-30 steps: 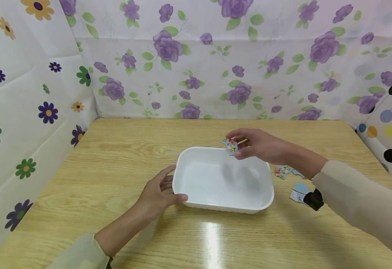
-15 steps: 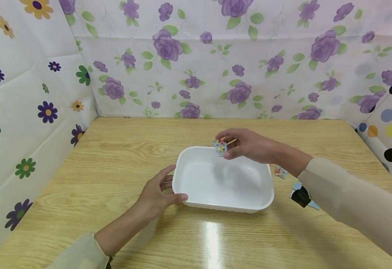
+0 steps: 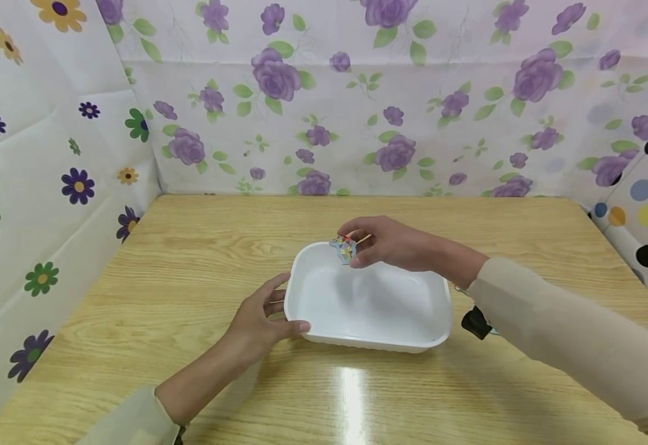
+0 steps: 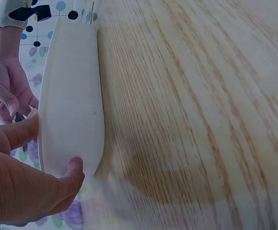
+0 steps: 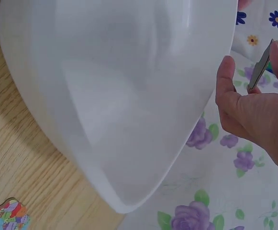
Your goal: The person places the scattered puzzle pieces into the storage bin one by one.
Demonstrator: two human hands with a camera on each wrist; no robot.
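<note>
A white rectangular plastic tub (image 3: 368,315) stands on the wooden table, its visible floor bare. My left hand (image 3: 254,324) grips the tub's left end, thumb at the near corner and fingers along the side; the left wrist view shows the fingertips against the wall (image 4: 72,96). Over the far left part of the tub, my right hand (image 3: 382,244) pinches a small, flat, colourful jigsaw puzzle piece (image 3: 345,250) between thumb and fingers. In the right wrist view that piece (image 5: 259,69) shows edge-on, above the rim.
Another colourful puzzle piece (image 5: 9,215) lies on the table to the right of the tub, mostly hidden by the right sleeve (image 3: 557,321) in the head view. A black band (image 3: 476,322) hangs at that wrist. Flowered sheets (image 3: 312,105) stand behind and beside the table.
My right hand has moved left over the tub with the puzzle piece, and its sleeve now covers most of the pieces on the table. My left hand and the tub have stayed put.
</note>
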